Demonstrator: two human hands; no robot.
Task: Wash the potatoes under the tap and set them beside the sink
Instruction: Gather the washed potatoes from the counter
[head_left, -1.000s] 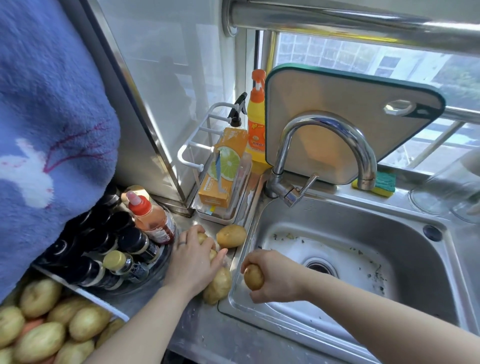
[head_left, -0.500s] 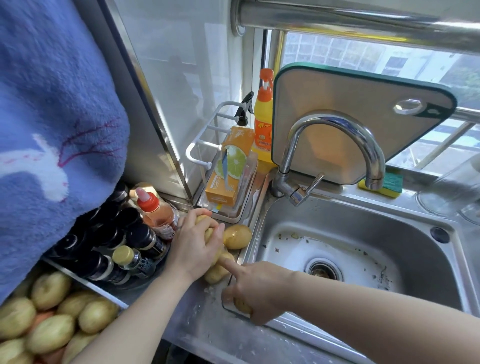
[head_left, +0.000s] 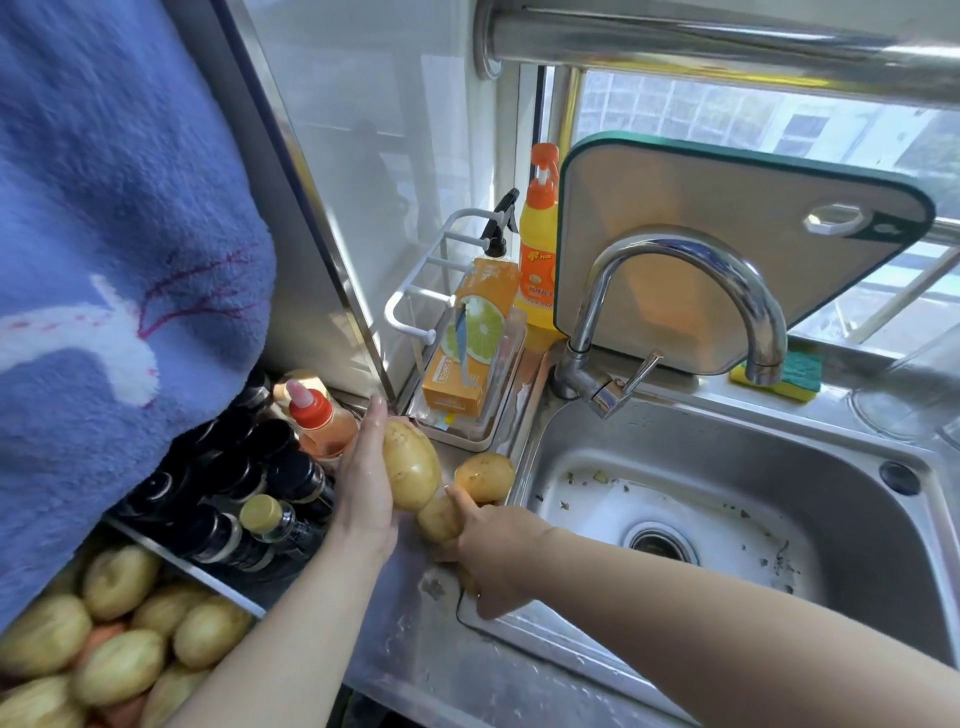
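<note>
Three washed potatoes sit on the steel counter left of the sink (head_left: 597, 447). A large potato (head_left: 410, 462) stands on end, and my left hand (head_left: 363, 493) presses its straight fingers flat against its left side. A small potato (head_left: 441, 517) lies below it and a round potato (head_left: 485, 475) rests by the sink rim. My right hand (head_left: 493, 558) is at the sink's front left corner, its index finger touching the small potato. Its other fingers curl over a further potato (head_left: 464, 578) that is mostly hidden. No water shows at the tap (head_left: 691, 270).
Dark bottles (head_left: 234, 483) and a red-capped sauce bottle (head_left: 317, 415) crowd the counter left of my left hand. A white rack with an orange box (head_left: 467, 343), a detergent bottle (head_left: 537, 260), a cutting board (head_left: 727, 208) and a sponge (head_left: 784, 376) stand behind. A bin of potatoes (head_left: 119, 639) is lower left.
My left hand has opened flat and tipped the large potato upright. My right hand has stayed at the sink corner over its potato, the index finger now reaching the small potato.
</note>
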